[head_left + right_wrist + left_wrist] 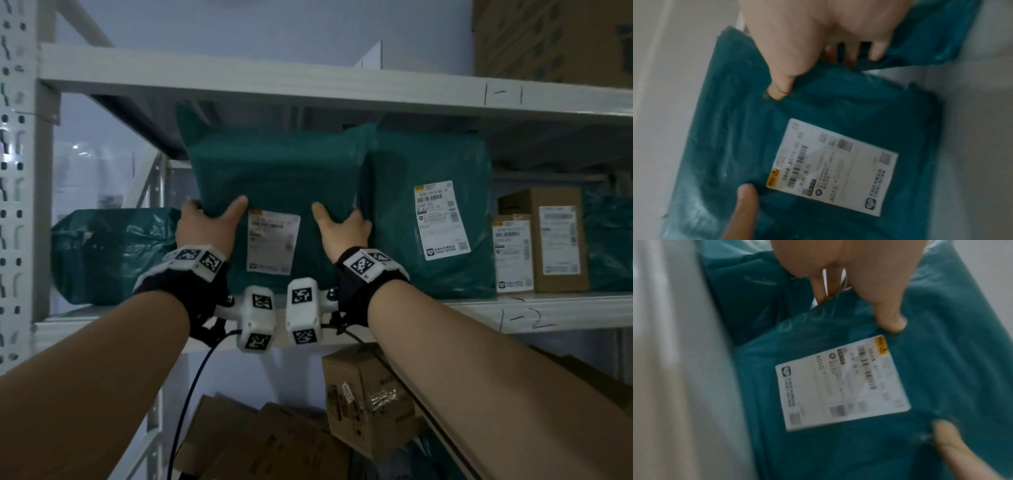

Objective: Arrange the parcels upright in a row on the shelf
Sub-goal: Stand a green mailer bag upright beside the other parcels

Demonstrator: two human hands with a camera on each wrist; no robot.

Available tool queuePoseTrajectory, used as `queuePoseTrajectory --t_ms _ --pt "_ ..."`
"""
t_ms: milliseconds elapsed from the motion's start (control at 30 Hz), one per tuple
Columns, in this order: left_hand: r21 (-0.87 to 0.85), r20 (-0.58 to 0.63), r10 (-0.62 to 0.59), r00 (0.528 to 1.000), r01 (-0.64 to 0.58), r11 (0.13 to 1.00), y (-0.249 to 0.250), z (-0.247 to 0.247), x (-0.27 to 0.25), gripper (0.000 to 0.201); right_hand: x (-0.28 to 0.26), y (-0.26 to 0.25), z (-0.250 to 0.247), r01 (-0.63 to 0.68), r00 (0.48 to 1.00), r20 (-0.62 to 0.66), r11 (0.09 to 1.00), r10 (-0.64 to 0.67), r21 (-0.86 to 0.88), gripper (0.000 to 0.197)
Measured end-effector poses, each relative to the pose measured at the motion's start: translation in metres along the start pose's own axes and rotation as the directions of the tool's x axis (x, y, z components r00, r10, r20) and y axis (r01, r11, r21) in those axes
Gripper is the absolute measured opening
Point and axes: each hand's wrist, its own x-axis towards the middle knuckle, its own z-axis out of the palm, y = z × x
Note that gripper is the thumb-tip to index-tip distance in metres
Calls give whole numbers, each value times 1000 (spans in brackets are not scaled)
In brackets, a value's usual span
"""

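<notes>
Left hand (205, 224) and right hand (344, 228) grasp green parcel (274, 171) upright over shelf (513, 308) front edge. Placing step; next, likely set flush beside labelled parcel (435, 219).

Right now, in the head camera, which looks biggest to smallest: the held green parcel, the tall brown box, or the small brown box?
1. held green parcel, though nearest the camera
2. tall brown box
3. small brown box

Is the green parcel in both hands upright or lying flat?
Upright: the green parcel stands tall beside its neighbour, label facing out, gripped by left hand and right hand.
</notes>
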Motion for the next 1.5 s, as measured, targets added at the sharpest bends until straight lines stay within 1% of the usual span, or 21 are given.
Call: queuePoseTrajectory --t_ms 100,133,200,267,367,467,533,600,667,733,800,967,1033,1100,1167,1267,1400,1433,1500 --pt "-79 -47 -17 999 14 997 16 -3 6 66 1 -12 -3 75 992 -111 989 -61 126 78" --pt "-89 -56 -22 998 17 996 20 -3 8 65 2 -14 -4 96 987 -142 982 -73 163 74" --pt "-97 -59 -12 998 7 995 24 -3 11 62 4 -18 -5 147 975 -199 960 -101 238 59" --pt "-93 -51 -25 998 21 995 22 -3 16 58 6 -17 -6 174 971 -208 945 -117 277 47" --pt "-17 20 -43 999 43 999 14 -1 18 52 7 -11 -8 95 985 -162 979 -65 183 41" --pt "64 138 -87 987 79 995 1 1 15 43 6 -2 -8 3 998 -58 989 5 145 43" --pt "112 218 -133 967 111 987 -11 1 12 40 6 8 -6 -42 999 18 993 40 107 46" --pt "152 284 -197 938 159 976 -25 0 13 44 5 18 -4 -70 994 91 996 65 50 45" --pt "189 318 -237 918 184 965 -38 3 16 48 4 27 -3 -82 987 139 996 84 -26 43" --pt "231 327 -240 914 169 958 -45 4 12 49 4 34 -2 -78 986 138 992 91 -95 40" --pt "296 309 -217 926 123 947 -49 5 8 50 4 39 0 -88 987 123 987 105 -133 40" --pt "384 277 -208 938 90 919 -62 10 4 56 5 52 7 -130 984 94 970 152 -207 50" --pt "415 293 -208 933 72 907 -66 12 7 51 8 57 8 -129 984 86 956 156 -264 46" --pt "444 314 -210 926 53 895 -72 14 11 47 11 62 10 -118 982 106 943 158 -312 42" --pt "468 318 -212 924 42 883 -76 15 13 44 12 65 10 -106 979 129 932 159 -346 42" --pt "472 314 -189 931 19 881 -78 16 13 37 12 67 10 -86 980 137 928 144 -363 40" --pt "442 317 -182 931 24 897 -79 10 12 31 10 66 7 -77 980 144 925 140 -373 34" --pt "435 312 -180 933 28 900 -78 9 12 32 9 66 7 -76 980 142 920 141 -385 37" --pt "428 284 -182 941 45 902 -75 8 9 42 6 66 7 -79 984 115 908 138 -412 43"
